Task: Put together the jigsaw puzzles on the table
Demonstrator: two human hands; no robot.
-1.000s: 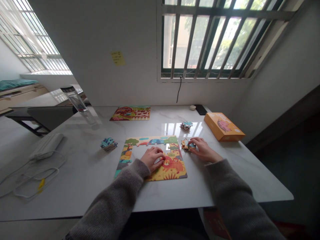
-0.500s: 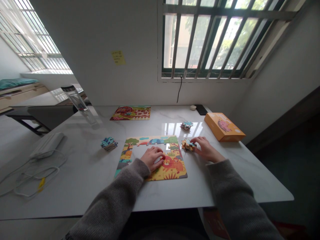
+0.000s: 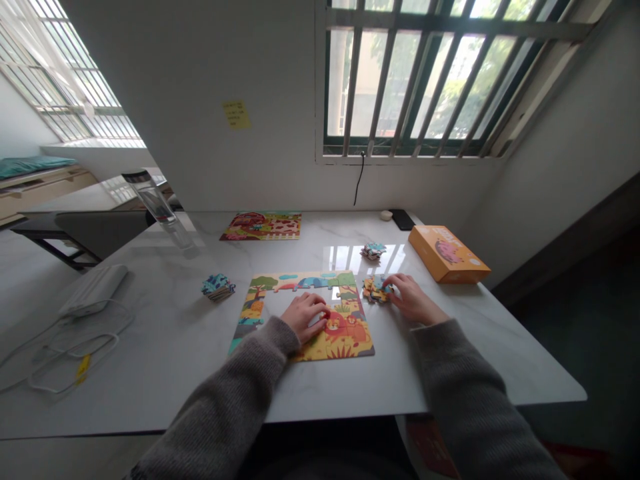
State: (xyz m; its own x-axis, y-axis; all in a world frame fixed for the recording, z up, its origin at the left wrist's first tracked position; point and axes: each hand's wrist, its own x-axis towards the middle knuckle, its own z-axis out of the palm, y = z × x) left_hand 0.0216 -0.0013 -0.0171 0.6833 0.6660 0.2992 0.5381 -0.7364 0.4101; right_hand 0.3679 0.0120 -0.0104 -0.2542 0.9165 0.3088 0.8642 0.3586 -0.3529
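My left hand (image 3: 305, 317) rests with curled fingers on a partly assembled cardboard jigsaw puzzle (image 3: 340, 348) showing a lion scene. The puzzle's middle has a gap, and my palm hides part of it. Whether that hand holds a piece is hidden. My right hand (image 3: 413, 300) lies to the puzzle's right, its fingertips pressing on a loose pile of jigsaw pieces (image 3: 375, 291). A small stack of pieces (image 3: 218, 287) sits left of the puzzle, and another (image 3: 373, 251) lies farther back.
A smaller assembled farm-scene puzzle (image 3: 261, 227) lies at the back of the white marble table (image 3: 160, 373). An orange puzzle box (image 3: 447, 254) is at right. A glass bottle (image 3: 155, 207), white case (image 3: 94, 290) and white cable (image 3: 70, 353) are at left.
The loose pile has spread flatter, and my right hand has shifted slightly along its right side. My left hand has stayed in place on the puzzle.
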